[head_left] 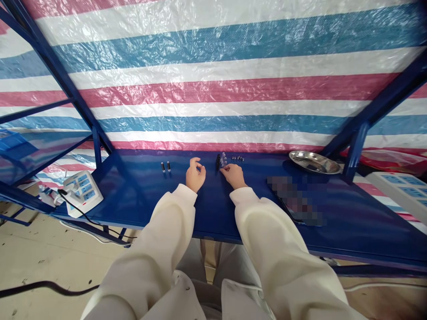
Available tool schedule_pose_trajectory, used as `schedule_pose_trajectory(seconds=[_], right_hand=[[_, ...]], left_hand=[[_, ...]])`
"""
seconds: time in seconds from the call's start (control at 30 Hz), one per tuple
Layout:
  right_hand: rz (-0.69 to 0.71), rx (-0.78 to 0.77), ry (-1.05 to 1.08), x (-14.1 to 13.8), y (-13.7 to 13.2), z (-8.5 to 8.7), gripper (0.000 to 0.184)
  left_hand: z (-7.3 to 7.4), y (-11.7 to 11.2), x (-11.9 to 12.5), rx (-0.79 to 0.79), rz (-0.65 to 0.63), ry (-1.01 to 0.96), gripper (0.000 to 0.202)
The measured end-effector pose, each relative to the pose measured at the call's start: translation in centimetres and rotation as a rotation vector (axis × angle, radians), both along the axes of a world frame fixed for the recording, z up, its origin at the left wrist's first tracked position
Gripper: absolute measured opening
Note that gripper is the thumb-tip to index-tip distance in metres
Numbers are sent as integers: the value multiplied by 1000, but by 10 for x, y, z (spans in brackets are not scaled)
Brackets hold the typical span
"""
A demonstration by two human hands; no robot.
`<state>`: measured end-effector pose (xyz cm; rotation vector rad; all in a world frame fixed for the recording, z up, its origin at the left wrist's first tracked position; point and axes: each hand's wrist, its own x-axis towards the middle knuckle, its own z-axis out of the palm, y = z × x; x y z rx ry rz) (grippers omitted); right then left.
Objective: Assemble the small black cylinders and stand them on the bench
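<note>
Okay, right hand (234,174): thumb and fingertips at the near end of the black row of small parts (218,161) and lilac cluster (223,158), mid-table toward the back edge; can't tell if they're clamped on a piece. Small shiny parts (238,159) just right of the cluster. Left hand (195,174): thumb and index apart, over blue table (213,209), between that row and two black-and-silver cylinders (166,166) standing to its left.

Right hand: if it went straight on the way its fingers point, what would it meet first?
Probably the black pieces, just past the fingertips of the right hand; whether they already touch is hard to tell.
</note>
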<state>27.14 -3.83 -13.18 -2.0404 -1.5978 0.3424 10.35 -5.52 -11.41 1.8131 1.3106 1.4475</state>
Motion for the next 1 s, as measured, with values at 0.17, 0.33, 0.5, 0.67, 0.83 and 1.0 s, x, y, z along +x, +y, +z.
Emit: schedule_pose_trajectory(seconds=[0.17,0.33,0.5,0.67,0.83,1.0], right_hand=[[10,-25,-8,-2,-4,3,24],[-24,-35,-33,-7,-17,13,19],[-43,-32,-51,-11,-29,25,16],[-53,33,-62,-16,-39,34,24],[10,95,-61,-22,-45,32,29],[65,137,-54,-26,-45,26,31]], left_hand=[[9,7,-13,-45,262,-224,68],[15,17,-28,-219,388,-446,74],[13,21,-32,-270,407,-477,76],[14,22,-32,-352,402,-532,79],[13,24,-32,-385,396,-566,81],[10,26,-32,-401,384,-622,61]])
